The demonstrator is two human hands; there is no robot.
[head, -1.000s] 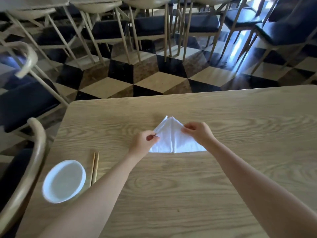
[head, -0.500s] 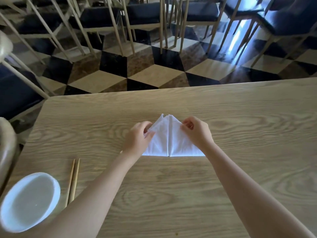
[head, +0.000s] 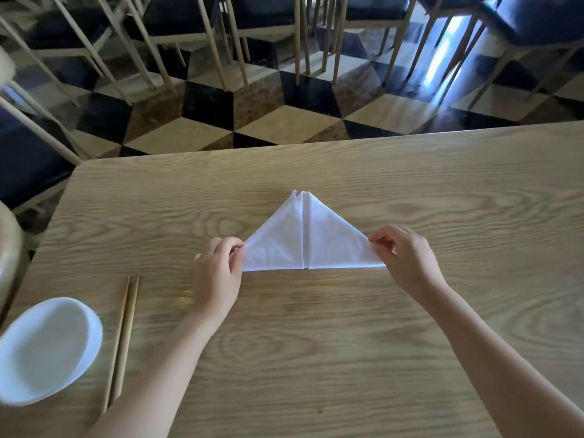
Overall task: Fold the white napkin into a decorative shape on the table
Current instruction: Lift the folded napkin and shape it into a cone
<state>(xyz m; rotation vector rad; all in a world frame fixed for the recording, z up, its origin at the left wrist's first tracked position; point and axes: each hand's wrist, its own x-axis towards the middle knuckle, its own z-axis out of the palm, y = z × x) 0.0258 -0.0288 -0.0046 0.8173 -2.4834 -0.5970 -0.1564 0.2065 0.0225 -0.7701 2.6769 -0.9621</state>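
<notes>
On the wooden desk point(head: 347, 343), roughly at its middle, the white napkin point(head: 303, 238) lies flat as a triangle, its apex pointing away from the person and its long straight edge nearest them. A seam runs down the centre where two folded flaps meet (the tips at the apex do not quite line up). The left hand point(head: 218, 276) sits at the napkin's left corner, its fingers point(head: 235, 248) pinched on the cloth there. The right hand point(head: 407, 257) is at the opposite corner, its fingers point(head: 379, 240) nipping the right tip, which lifts very slightly off the wood. Between the two hands the napkin is stretched out smooth. Well apart to the left, near the desk's edge, a white bowl point(head: 47, 349) rests with a pair of wooden chopsticks point(head: 121, 339) just beside it, lying lengthwise toward the person.
</notes>
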